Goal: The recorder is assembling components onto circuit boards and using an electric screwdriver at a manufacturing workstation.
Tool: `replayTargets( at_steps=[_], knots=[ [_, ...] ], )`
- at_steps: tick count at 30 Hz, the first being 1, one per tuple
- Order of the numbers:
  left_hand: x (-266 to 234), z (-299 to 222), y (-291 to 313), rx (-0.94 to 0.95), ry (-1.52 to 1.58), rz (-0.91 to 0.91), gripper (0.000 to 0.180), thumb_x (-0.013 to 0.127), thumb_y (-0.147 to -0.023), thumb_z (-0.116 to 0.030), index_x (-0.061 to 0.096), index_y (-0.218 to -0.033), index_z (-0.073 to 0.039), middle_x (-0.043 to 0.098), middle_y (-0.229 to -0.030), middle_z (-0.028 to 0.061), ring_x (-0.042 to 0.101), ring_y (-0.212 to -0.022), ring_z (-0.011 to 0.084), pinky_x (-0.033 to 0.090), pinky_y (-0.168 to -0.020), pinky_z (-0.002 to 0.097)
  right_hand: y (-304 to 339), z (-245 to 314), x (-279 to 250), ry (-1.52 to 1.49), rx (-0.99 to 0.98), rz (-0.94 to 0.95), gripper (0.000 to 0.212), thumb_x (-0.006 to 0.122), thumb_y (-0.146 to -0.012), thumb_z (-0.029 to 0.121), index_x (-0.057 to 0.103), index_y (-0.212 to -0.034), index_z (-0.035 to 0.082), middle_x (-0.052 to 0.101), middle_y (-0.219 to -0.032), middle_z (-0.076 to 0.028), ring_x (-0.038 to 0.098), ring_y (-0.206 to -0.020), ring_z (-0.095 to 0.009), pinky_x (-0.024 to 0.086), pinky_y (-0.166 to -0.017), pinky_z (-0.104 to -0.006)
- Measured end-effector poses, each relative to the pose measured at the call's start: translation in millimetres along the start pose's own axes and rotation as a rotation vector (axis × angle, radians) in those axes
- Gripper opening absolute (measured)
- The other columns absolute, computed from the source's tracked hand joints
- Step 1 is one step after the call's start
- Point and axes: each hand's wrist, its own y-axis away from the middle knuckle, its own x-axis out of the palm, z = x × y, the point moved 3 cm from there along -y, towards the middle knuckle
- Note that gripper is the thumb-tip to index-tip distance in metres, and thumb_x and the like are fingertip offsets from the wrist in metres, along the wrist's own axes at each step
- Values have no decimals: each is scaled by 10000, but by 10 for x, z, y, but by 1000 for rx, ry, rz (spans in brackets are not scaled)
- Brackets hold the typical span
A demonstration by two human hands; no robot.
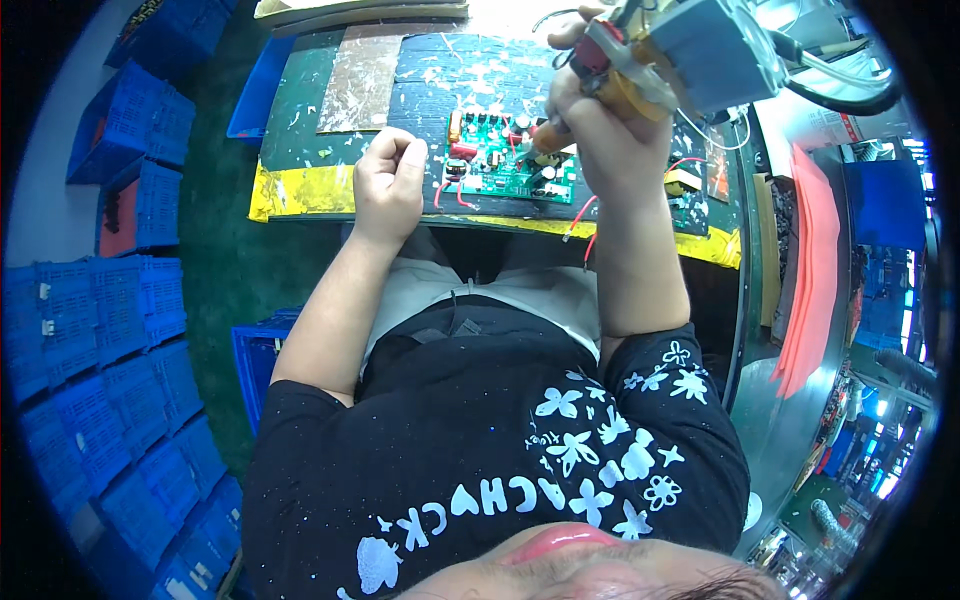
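Observation:
A green circuit board (497, 160) with small parts and red wires lies on the dark work mat (420, 90) at the table's front. My right hand (600, 130) is wrapped round a powered hand tool (640, 60) with a grey body and orange-red grip, its tip down on the board's right part. My left hand (390, 180) rests on the mat just left of the board, fingers curled into a loose fist with nothing visible in it.
Yellow tape (300, 190) edges the table front. Blue plastic crates (120, 300) are stacked on the left, one more (255, 360) under the table. Pink sheets (815, 270) and a blue bin (885, 200) stand at the right. Cables (840, 90) hang by the tool.

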Motion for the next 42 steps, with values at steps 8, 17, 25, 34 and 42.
replayTargets(
  at_steps=[8,17,25,34,42],
  knots=[
    [4,-19,-2,39,-42,-8,139,545,-873,-100,523,-762,-19,460,-613,-30,396,-565,31,330,-503,218,25,-175,-44,92,245,20,345,483,-749,-64,532,-1090,-37,566,-874,-71,525,-605,-78,480,-492,-215],
    [12,-19,-7,35,-12,-4,144,540,-875,-95,518,-753,-21,458,-602,-32,395,-559,28,331,-500,217,-10,-87,4,87,209,26,345,496,-794,-45,546,-1128,29,538,-719,9,505,-547,-31,418,-477,-185],
    [17,-45,-5,55,-59,5,133,537,-872,-89,522,-760,-20,461,-609,-29,400,-564,30,334,-505,215,28,45,-69,35,170,34,445,472,-752,-82,466,-1195,-45,532,-1087,-131,518,-649,-78,444,-563,-217],
    [17,-15,-6,-6,-17,7,118,539,-869,-79,527,-768,-18,468,-632,-27,408,-583,33,339,-521,209,130,27,-44,40,108,4,405,506,-774,-72,474,-1177,-47,557,-937,-107,518,-627,-67,441,-528,-204],
    [39,1,-3,24,-24,-2,132,500,-891,-86,500,-761,-62,406,-612,-61,331,-531,14,251,-472,188,137,-60,-13,140,182,103,321,523,-778,-64,509,-1095,-15,532,-678,-18,512,-537,-52,427,-464,-191]
  ],
)
